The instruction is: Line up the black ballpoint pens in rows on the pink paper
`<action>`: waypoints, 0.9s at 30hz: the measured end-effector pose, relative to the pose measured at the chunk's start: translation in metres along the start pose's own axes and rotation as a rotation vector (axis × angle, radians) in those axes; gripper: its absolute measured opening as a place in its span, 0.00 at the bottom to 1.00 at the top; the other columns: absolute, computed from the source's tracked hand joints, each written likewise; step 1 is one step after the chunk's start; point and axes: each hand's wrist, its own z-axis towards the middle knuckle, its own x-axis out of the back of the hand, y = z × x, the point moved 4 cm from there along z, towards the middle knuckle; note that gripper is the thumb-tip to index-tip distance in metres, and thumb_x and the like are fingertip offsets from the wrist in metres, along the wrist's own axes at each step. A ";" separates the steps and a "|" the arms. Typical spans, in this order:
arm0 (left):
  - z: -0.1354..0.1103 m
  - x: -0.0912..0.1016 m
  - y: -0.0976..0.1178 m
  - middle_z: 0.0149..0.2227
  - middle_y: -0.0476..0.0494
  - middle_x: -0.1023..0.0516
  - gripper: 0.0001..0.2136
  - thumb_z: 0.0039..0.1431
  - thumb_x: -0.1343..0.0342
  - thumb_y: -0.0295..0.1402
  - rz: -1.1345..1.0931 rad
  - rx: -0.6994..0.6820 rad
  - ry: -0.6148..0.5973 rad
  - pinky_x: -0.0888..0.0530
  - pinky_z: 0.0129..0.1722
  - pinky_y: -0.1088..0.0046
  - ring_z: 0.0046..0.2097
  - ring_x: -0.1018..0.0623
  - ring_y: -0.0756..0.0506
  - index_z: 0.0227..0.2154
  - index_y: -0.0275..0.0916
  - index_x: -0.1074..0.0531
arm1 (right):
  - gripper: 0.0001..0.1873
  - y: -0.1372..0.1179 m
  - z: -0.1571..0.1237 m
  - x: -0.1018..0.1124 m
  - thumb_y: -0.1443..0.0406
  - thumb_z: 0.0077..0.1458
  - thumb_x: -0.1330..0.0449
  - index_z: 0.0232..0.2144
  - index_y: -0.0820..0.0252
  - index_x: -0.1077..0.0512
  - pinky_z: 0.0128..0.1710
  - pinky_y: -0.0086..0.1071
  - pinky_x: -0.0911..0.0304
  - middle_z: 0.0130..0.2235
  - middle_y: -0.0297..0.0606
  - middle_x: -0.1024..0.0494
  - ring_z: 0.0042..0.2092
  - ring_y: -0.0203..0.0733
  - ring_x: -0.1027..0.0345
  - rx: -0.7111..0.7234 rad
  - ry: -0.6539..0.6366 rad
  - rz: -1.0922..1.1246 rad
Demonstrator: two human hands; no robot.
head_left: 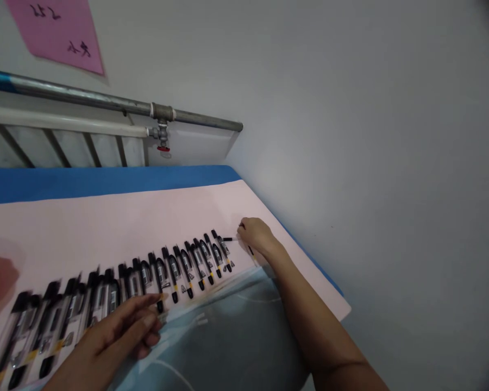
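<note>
A long slanting row of pens [185, 260], with black caps, clear barrels with printed labels and yellow bands, lies on a pale pink sheet [106, 228]. My right hand [255, 233] is at the far right end of the row, its fingers closed around a pen [251, 253] whose dark and yellow part shows below the palm. Another dark pen end [227, 239] shows just left of those fingers. My left hand [124, 331] hovers over the near side of the row, fingers loosely bent and index finger stretched out, holding nothing visible. The nearest pens are blurred.
A blue surface [106, 182] borders the sheet at the back. Beyond it are a radiator [65, 146], a metal pipe [204, 119] and a valve with a red handle [163, 148]. A white wall [370, 163] rises close on the right. Blue-grey cloth [228, 342] covers my lap.
</note>
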 end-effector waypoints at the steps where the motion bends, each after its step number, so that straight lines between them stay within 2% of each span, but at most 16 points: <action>1: 0.000 0.000 0.000 0.34 0.42 0.23 0.27 0.46 0.45 0.49 -0.001 0.005 -0.003 0.28 0.31 0.70 0.33 0.25 0.44 0.47 0.38 0.33 | 0.17 0.002 -0.002 0.000 0.67 0.52 0.52 0.40 0.68 0.28 0.38 0.30 0.42 0.43 0.51 0.26 0.44 0.46 0.32 -0.021 -0.011 -0.013; 5: -0.001 -0.001 0.000 0.35 0.42 0.23 0.26 0.47 0.45 0.48 -0.007 0.016 -0.017 0.28 0.31 0.71 0.34 0.25 0.44 0.47 0.39 0.34 | 0.16 0.006 -0.009 -0.004 0.68 0.50 0.50 0.37 0.69 0.26 0.35 0.31 0.41 0.41 0.54 0.25 0.41 0.48 0.31 -0.046 -0.057 -0.042; 15: 0.001 0.002 -0.003 0.36 0.43 0.24 0.26 0.49 0.46 0.47 -0.012 0.019 -0.039 0.28 0.33 0.71 0.35 0.25 0.44 0.49 0.40 0.36 | 0.16 -0.002 -0.031 -0.011 0.66 0.52 0.51 0.37 0.66 0.27 0.37 0.31 0.42 0.40 0.50 0.25 0.42 0.45 0.31 0.035 -0.051 -0.040; 23: 0.003 0.002 -0.008 0.39 0.41 0.24 0.26 0.49 0.46 0.47 -0.021 0.025 -0.054 0.28 0.33 0.71 0.37 0.25 0.44 0.50 0.40 0.37 | 0.15 -0.002 -0.010 -0.010 0.68 0.48 0.48 0.36 0.70 0.26 0.36 0.30 0.41 0.39 0.54 0.24 0.41 0.47 0.31 0.005 -0.090 0.014; 27: 0.003 0.001 -0.005 0.39 0.41 0.24 0.27 0.49 0.47 0.48 0.000 0.013 -0.038 0.28 0.33 0.71 0.37 0.25 0.43 0.50 0.40 0.37 | 0.13 -0.004 -0.004 -0.008 0.68 0.45 0.46 0.32 0.68 0.25 0.33 0.27 0.42 0.35 0.50 0.23 0.37 0.43 0.30 0.025 -0.129 0.115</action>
